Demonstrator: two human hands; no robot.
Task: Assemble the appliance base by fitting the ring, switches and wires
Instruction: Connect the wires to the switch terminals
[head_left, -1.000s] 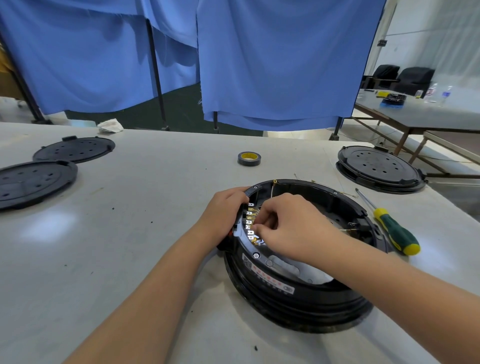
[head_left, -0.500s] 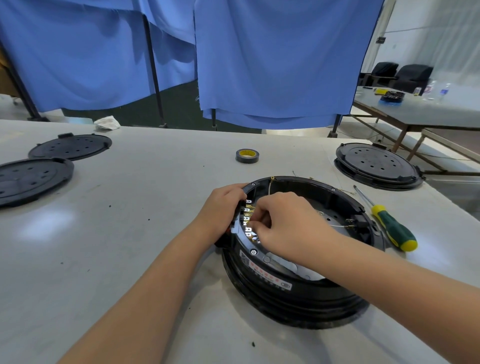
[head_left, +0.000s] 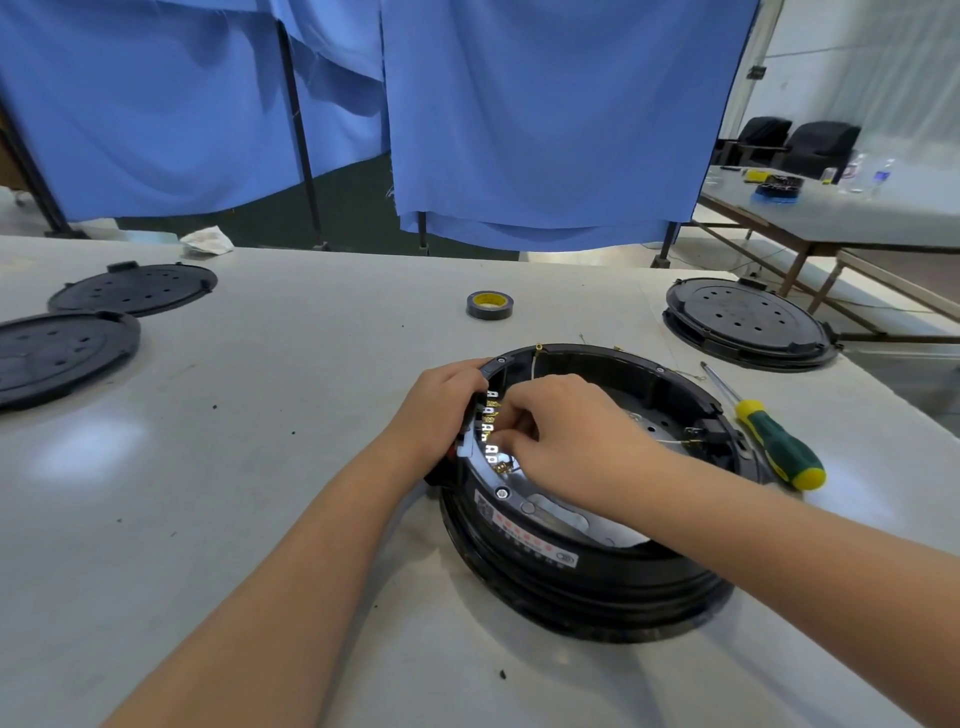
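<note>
Black plastic fills the middle of the table (head_left: 260, 467): the round appliance base (head_left: 587, 587) is seen lying open side up, just right of centre. Its rim at nine o'clock is gripped by the left hand (head_left: 439, 410), fingers curled over the edge. A row of bright switch terminals (head_left: 491, 428) is lined up inside that same edge, and there the right hand (head_left: 566, 436) is bent, its fingertips pinched together on something small among the terminals; what is pinched cannot be told. A thin wire (head_left: 535, 358) is seen rising at twelve o'clock on the rim. At three o'clock of the base a green and yellow screwdriver (head_left: 774, 441) is laid, near it. A roll of tape (head_left: 489, 304) is set beyond, at twelve o'clock.
</note>
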